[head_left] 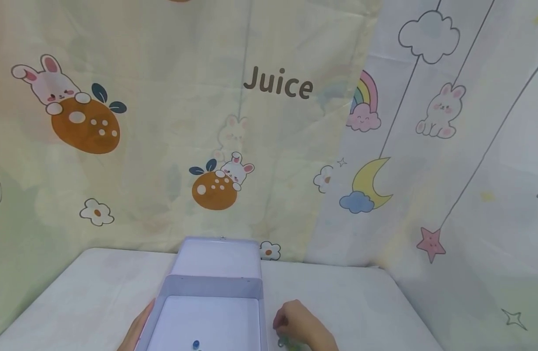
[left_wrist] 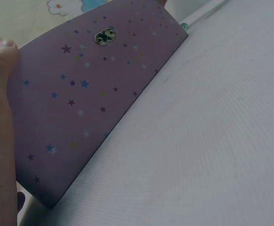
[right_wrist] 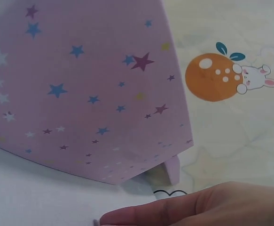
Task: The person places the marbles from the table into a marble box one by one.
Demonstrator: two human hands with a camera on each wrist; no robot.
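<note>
A lilac box [head_left: 216, 287] with small printed stars stands open on the white table [head_left: 93, 292], its lid tipped back. A blue marble [head_left: 196, 344] lies on its white floor. My left hand [head_left: 139, 325] holds the box at its left wall. The left wrist view shows my thumb [left_wrist: 1, 59] pressed on the end of the starred front face [left_wrist: 85, 94], which has a metal latch [left_wrist: 105, 36]. My right hand [head_left: 298, 324] rests knuckles up on the table just right of the box, fingers curled down over a green marble [head_left: 281, 342]. Its grip is hidden.
Cartoon-print curtains hang close behind and to the right of the table: a cream one [head_left: 163, 122] with "Juice" and rabbits, and a pale one [head_left: 449, 146] with a moon and stars. The table's far edge runs along them.
</note>
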